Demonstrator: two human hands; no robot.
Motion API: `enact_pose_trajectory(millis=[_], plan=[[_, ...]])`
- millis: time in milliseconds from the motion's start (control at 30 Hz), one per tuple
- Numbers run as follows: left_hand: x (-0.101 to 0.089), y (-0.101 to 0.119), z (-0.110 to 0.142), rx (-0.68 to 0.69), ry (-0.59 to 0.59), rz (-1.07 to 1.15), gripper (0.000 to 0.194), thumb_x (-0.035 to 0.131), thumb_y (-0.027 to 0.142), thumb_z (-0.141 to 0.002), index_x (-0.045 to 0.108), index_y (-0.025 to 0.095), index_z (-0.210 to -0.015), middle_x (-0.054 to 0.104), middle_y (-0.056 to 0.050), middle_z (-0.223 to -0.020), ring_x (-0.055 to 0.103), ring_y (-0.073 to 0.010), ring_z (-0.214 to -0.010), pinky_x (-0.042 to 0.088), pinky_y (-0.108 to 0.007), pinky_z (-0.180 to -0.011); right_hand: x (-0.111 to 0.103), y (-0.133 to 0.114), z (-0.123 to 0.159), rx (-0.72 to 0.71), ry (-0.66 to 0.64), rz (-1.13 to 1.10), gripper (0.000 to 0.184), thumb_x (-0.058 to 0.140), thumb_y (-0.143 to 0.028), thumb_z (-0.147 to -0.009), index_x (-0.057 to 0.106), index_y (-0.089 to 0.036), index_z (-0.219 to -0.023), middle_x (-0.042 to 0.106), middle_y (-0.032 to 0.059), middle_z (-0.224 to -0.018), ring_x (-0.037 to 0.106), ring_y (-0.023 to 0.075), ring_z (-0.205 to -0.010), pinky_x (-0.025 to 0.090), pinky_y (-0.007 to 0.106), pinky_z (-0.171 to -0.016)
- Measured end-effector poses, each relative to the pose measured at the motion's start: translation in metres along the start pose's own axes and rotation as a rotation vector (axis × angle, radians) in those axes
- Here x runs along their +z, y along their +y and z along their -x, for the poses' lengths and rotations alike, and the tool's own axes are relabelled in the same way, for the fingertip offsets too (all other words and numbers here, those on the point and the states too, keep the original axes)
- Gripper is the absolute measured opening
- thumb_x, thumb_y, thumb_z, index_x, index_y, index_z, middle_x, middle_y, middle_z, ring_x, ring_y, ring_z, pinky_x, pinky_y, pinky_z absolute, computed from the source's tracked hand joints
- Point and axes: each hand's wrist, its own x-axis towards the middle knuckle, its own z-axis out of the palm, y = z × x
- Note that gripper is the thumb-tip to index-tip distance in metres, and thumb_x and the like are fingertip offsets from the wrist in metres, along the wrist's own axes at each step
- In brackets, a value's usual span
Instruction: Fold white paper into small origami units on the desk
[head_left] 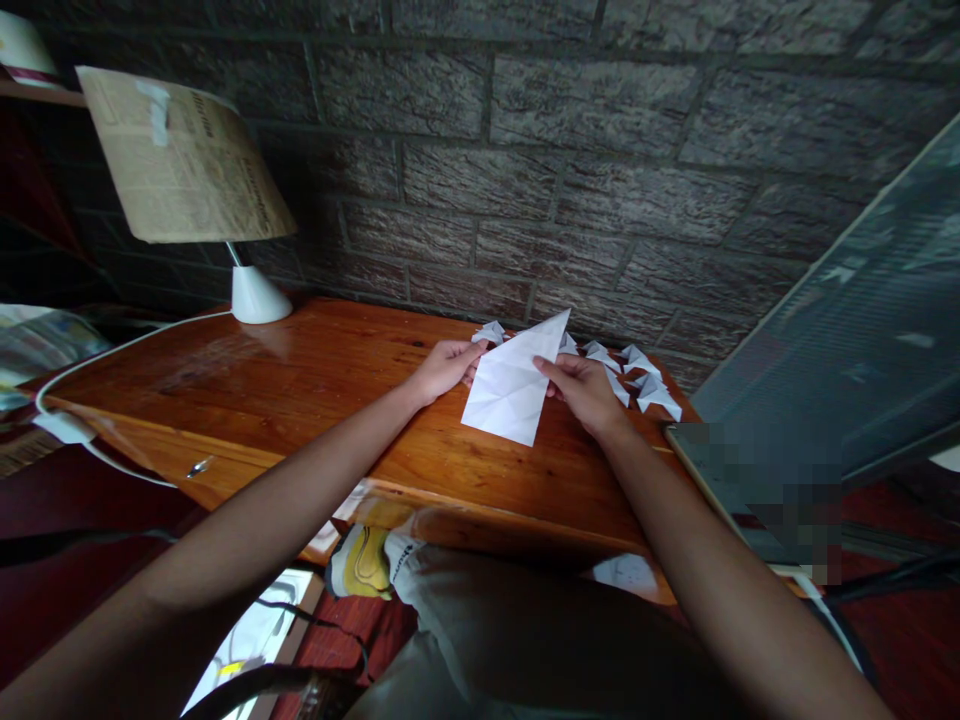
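Note:
A white sheet of paper with crease lines is held up over the wooden table, its top edge slanting to a point at the upper right. My left hand pinches its left edge between thumb and fingers. On the right edge, my right hand grips the sheet with the thumb on the near face and the fingers behind. Several small folded white paper pieces lie just beyond and to the right of my right hand. Another folded piece sits behind my left hand, partly covered by the sheet.
A lamp with a newsprint shade stands at the table's back left, its white cord trailing over the left edge. A dark brick wall rises behind. At the right leans a large ribbed translucent panel.

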Motion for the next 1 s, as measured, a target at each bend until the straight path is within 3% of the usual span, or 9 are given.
enact_pose_trajectory(millis=[133,267,433,567,833,1000], plan=[[0.000,0.002,0.004,0.070,-0.074,-0.086,0.052,0.078,0.065,-0.069,0.069,0.013,-0.070,0.062,0.001,-0.059,0.050,-0.0090,-0.051,0.037,-0.022,-0.051,0.001,0.000,0.000,-0.006,-0.004,-0.022,0.049,0.080,-0.065,-0.066,0.066,-0.018,-0.064,0.060,-0.0008,-0.056,0.046,0.0103,-0.051,0.034,0.025,-0.051],[0.001,0.003,0.006,0.046,-0.172,-0.072,0.049,0.080,0.061,-0.069,0.074,0.013,-0.077,0.069,-0.002,-0.067,0.058,-0.0113,-0.058,0.042,-0.023,-0.057,0.000,0.001,0.002,0.027,-0.023,-0.076,0.045,0.082,-0.061,-0.066,0.072,-0.019,-0.077,0.070,0.0017,-0.071,0.055,0.0140,-0.058,0.043,0.028,-0.057],[0.004,0.005,0.007,0.070,-0.108,-0.004,0.050,0.084,0.056,-0.066,0.076,0.013,-0.089,0.075,-0.004,-0.078,0.065,-0.0145,-0.068,0.048,-0.025,-0.066,0.010,-0.003,0.009,0.092,-0.261,-0.055,0.041,0.084,-0.054,-0.066,0.076,-0.017,-0.082,0.075,0.0041,-0.080,0.063,0.0181,-0.067,0.049,0.030,-0.062],[0.003,0.005,0.008,0.074,-0.121,0.016,0.043,0.085,0.052,-0.067,0.076,0.013,-0.081,0.074,-0.003,-0.075,0.061,-0.0130,-0.061,0.044,-0.024,-0.059,0.026,-0.008,0.016,0.081,-0.405,-0.049,0.039,0.083,-0.051,-0.069,0.077,-0.016,-0.086,0.076,0.0042,-0.086,0.065,0.0179,-0.072,0.049,0.028,-0.065],[0.008,0.006,0.009,0.084,-0.061,0.078,0.041,0.088,0.049,-0.064,0.073,0.013,-0.075,0.071,0.000,-0.069,0.059,-0.0114,-0.059,0.042,-0.023,-0.059,0.027,-0.007,0.016,0.088,-0.369,0.039,0.038,0.079,-0.054,-0.071,0.073,-0.016,-0.078,0.062,-0.0019,-0.063,0.045,0.0102,-0.054,0.032,0.024,-0.051],[0.009,0.009,0.009,0.040,-0.097,0.245,0.049,0.090,0.050,-0.060,0.073,0.013,-0.086,0.075,-0.005,-0.076,0.069,-0.0176,-0.071,0.052,-0.031,-0.075,0.030,-0.011,0.019,0.101,-0.459,0.058,0.042,0.080,-0.055,-0.069,0.068,-0.015,-0.068,0.055,-0.0042,-0.058,0.040,0.0083,-0.052,0.026,0.024,-0.050]])
